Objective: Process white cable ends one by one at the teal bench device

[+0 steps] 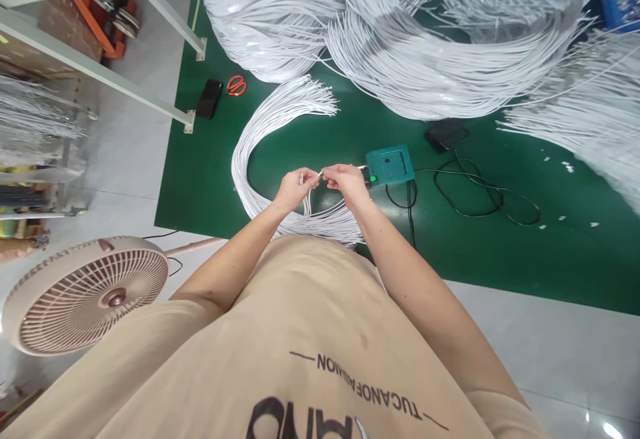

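Observation:
My left hand (296,188) pinches a white cable (307,204) near its end, above the front of the green table. Close against it on the right, my right hand (345,182) is closed at the tip of that cable; the small part between its fingertips is too tiny to make out. A curved bundle of white cables (243,152) lies around the left side of both hands, its near end by my shirt. Just beyond my right hand sits a teal device (391,166) with a green button or light on its corner.
Large heaps of white cables (430,65) cover the far side of the green table (475,252). A black phone (209,99), red-handled scissors (237,85) and a black box (447,135) with a looped cord lie there. A fan (95,295) stands at the left.

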`<state>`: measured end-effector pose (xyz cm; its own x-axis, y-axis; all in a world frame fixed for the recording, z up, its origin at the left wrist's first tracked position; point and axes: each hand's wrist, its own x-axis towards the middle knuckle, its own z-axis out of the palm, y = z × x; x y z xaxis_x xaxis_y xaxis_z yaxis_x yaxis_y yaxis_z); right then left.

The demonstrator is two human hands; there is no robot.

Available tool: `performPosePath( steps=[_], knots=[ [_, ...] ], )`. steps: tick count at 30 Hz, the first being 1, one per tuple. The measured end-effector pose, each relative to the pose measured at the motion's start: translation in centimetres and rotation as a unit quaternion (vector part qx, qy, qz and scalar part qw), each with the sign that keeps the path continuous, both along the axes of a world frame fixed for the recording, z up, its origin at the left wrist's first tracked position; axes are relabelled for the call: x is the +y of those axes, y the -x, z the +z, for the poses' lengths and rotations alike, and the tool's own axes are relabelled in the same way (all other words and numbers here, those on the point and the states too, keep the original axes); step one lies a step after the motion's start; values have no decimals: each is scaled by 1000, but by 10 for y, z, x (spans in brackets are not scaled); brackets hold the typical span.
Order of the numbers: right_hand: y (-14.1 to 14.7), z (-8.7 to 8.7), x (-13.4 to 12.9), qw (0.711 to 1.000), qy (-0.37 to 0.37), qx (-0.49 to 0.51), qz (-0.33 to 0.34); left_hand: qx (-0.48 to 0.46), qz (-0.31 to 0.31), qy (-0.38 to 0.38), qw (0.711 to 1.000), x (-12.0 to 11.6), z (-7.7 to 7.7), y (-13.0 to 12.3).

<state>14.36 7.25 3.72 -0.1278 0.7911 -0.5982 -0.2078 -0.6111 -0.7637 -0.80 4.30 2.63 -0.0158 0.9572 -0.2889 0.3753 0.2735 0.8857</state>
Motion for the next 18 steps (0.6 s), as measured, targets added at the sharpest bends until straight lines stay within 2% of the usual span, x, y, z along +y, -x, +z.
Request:
performPosePath(
  steps=[2,5,6,9,12,15,18],
  knots=[
    [1,1,0,999,32,-6,2,18,7,-10,1000,0,-3,-1],
    [0,-2,0,993,111,24,41,15,9,-1,1000,0,-6,-3],
    [-1,-3,1,992,114,23,41,8,12,4,1000,1,-6,-4],
    [-5,-6,2,999,42,9,3,-15,25,18,999,2,-8,-2],
    [-5,-6,3,999,-12,26,15,-35,31,27,999,3,-7,-2],
    [-4,-5,3,999,-32,24,25,-46,31,33,998,3,-4,-3],
    [-4,-6,2,1000,-1,-7,29,-52,38,38,997,4,-3,-5]
  ],
)
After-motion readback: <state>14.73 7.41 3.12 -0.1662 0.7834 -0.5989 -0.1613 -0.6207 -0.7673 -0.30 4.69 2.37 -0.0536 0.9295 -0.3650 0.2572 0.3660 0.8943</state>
